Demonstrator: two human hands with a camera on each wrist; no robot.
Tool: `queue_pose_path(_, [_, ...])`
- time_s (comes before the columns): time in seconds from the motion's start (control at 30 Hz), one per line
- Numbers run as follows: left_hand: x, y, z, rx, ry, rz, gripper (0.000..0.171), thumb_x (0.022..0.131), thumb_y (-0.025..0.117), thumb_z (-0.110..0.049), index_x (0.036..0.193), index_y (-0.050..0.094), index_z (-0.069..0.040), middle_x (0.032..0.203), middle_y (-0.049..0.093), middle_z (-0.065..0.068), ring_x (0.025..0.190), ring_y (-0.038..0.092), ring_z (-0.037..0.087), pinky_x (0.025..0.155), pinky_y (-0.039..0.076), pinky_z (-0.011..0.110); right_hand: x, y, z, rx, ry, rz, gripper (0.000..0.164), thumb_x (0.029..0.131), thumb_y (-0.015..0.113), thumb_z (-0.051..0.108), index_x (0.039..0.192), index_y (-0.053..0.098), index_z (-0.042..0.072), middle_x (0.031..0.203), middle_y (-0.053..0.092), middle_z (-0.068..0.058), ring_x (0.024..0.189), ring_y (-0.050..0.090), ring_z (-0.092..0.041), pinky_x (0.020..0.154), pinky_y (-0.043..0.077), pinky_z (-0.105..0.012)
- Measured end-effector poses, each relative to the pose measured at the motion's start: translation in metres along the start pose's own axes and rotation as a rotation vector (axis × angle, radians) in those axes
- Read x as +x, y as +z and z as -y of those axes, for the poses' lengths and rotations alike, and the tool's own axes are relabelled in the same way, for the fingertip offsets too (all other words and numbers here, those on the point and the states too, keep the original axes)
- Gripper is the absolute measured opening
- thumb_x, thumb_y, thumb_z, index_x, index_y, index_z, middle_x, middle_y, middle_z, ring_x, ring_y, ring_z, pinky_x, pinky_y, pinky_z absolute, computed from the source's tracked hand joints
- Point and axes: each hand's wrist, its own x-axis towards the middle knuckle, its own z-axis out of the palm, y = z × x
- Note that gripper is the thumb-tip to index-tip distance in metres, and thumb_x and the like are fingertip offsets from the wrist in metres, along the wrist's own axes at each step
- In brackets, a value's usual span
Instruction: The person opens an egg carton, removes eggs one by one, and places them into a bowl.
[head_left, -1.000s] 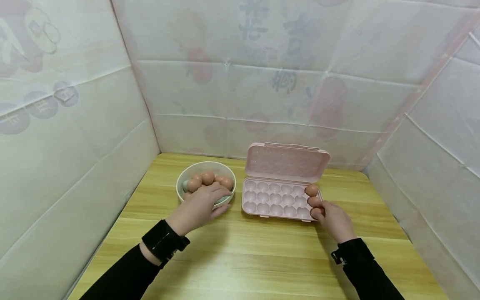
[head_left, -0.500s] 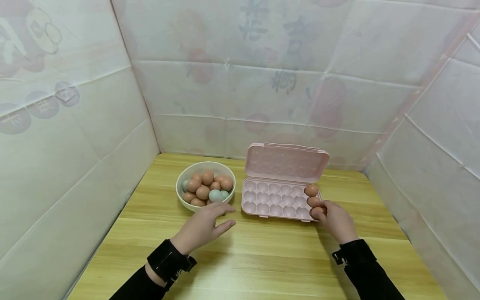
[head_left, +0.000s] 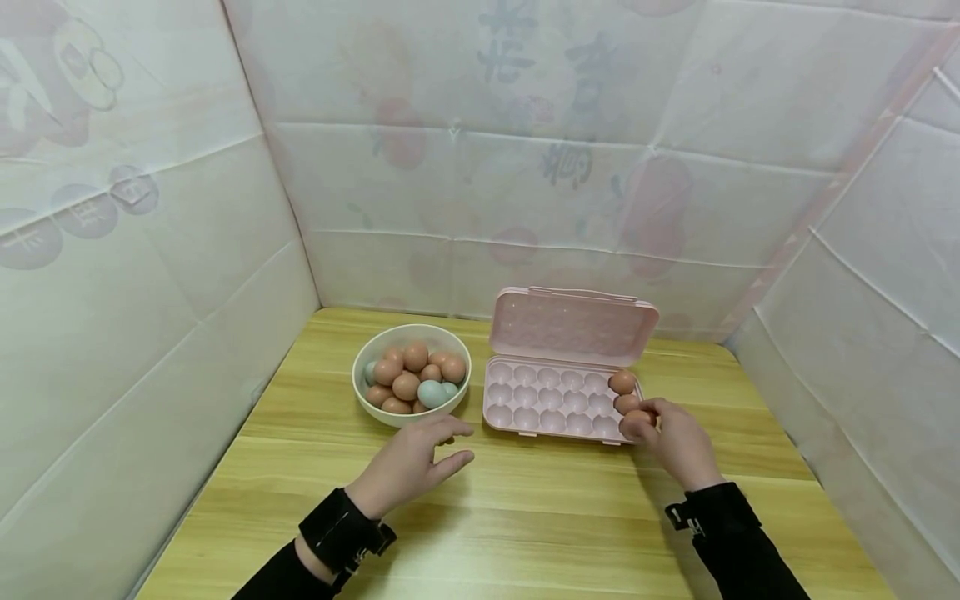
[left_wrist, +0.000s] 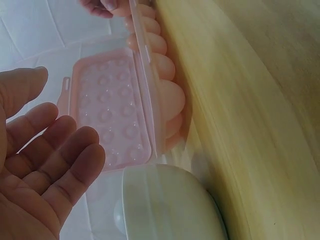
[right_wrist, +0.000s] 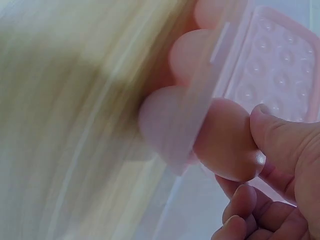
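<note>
My right hand pinches a brown egg between thumb and fingers at the front right cup of a pink egg carton. In the right wrist view the egg's lower end overlaps the carton's rim. Two more brown eggs sit behind it in the same end column. The carton's lid stands raised at the back. My left hand, fingers relaxed and holding nothing, hovers in front of a white bowl heaped with brown eggs and a few pale blue-green eggs.
The bowl and carton stand side by side toward the back of a wood-grain table. Printed white sheeting encloses the table at the back and both sides.
My left hand has drawn back from the eggs in the bowl toward the table's front. My right hand stays at the carton's front corner, the egg in it shifting slightly up.
</note>
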Motion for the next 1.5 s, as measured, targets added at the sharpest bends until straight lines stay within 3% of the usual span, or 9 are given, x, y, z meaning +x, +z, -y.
queue_pose_path(0.17, [-0.001, 0.002, 0.002, -0.006, 0.026, -0.022, 0.030, 0.094, 0.084, -0.022, 0.120, 0.076, -0.011, 0.112, 0.077, -0.001, 0.091, 0.069, 0.012, 0.081, 0.061, 0.025, -0.001, -0.004, 0.005, 0.036, -0.008, -0.013, 0.027, 0.103, 0.072, 0.018, 0.120, 0.071, -0.004, 0.101, 0.073, -0.016, 0.082, 0.063, -0.027, 0.073, 0.053, -0.043])
queue_pose_path(0.4, [-0.002, 0.005, 0.003, -0.020, 0.022, -0.013, 0.030, 0.094, 0.084, -0.023, 0.121, 0.076, -0.011, 0.113, 0.077, 0.000, 0.091, 0.071, 0.015, 0.081, 0.061, 0.026, -0.003, -0.006, 0.011, 0.096, -0.017, -0.056, 0.031, 0.103, 0.073, 0.018, 0.124, 0.070, -0.004, 0.106, 0.076, -0.018, 0.097, 0.072, -0.036, 0.084, 0.058, -0.054])
queue_pose_path(0.67, [-0.005, 0.008, 0.002, -0.070, -0.026, 0.018, 0.029, 0.097, 0.081, -0.024, 0.122, 0.075, -0.010, 0.115, 0.078, 0.002, 0.092, 0.071, 0.016, 0.081, 0.061, 0.027, -0.005, -0.009, 0.019, 0.130, -0.036, -0.084, 0.032, 0.101, 0.076, 0.018, 0.124, 0.070, -0.004, 0.103, 0.076, -0.016, 0.093, 0.073, -0.032, 0.078, 0.060, -0.042])
queue_pose_path(0.9, [-0.007, 0.013, -0.003, -0.261, -0.141, 0.056, 0.026, 0.099, 0.079, -0.027, 0.122, 0.076, -0.014, 0.112, 0.079, 0.001, 0.089, 0.070, 0.011, 0.071, 0.059, 0.026, -0.011, -0.012, 0.029, 0.216, -0.035, -0.073, 0.032, 0.104, 0.073, 0.019, 0.127, 0.069, -0.002, 0.104, 0.076, -0.015, 0.094, 0.070, -0.027, 0.075, 0.056, -0.028])
queue_pose_path(1.1, [-0.009, 0.019, -0.010, -0.427, -0.284, 0.098, 0.024, 0.100, 0.077, -0.033, 0.120, 0.078, -0.018, 0.103, 0.078, -0.004, 0.085, 0.066, 0.001, 0.068, 0.051, 0.020, -0.015, -0.012, 0.039, 0.267, -0.076, -0.120, 0.029, 0.102, 0.074, 0.020, 0.125, 0.071, 0.003, 0.100, 0.076, -0.008, 0.088, 0.064, -0.009, 0.072, 0.052, -0.022])
queue_pose_path(1.23, [-0.009, 0.024, -0.014, -0.528, -0.361, 0.111, 0.025, 0.100, 0.077, -0.035, 0.117, 0.078, -0.017, 0.106, 0.079, -0.002, 0.087, 0.067, 0.003, 0.073, 0.052, 0.020, -0.017, -0.012, 0.048, 0.303, -0.123, -0.150, 0.025, 0.100, 0.076, 0.015, 0.122, 0.072, 0.004, 0.099, 0.075, -0.005, 0.085, 0.060, 0.000, 0.071, 0.051, -0.017])
queue_pose_path(1.5, [-0.007, 0.030, -0.016, -0.716, -0.469, 0.144, 0.029, 0.101, 0.076, -0.030, 0.122, 0.075, -0.010, 0.112, 0.079, 0.006, 0.090, 0.070, 0.011, 0.077, 0.059, 0.022, -0.021, -0.007, 0.071, 0.399, -0.248, -0.185, 0.028, 0.095, 0.079, 0.003, 0.122, 0.072, 0.003, 0.100, 0.074, -0.003, 0.084, 0.061, 0.000, 0.071, 0.050, -0.014])
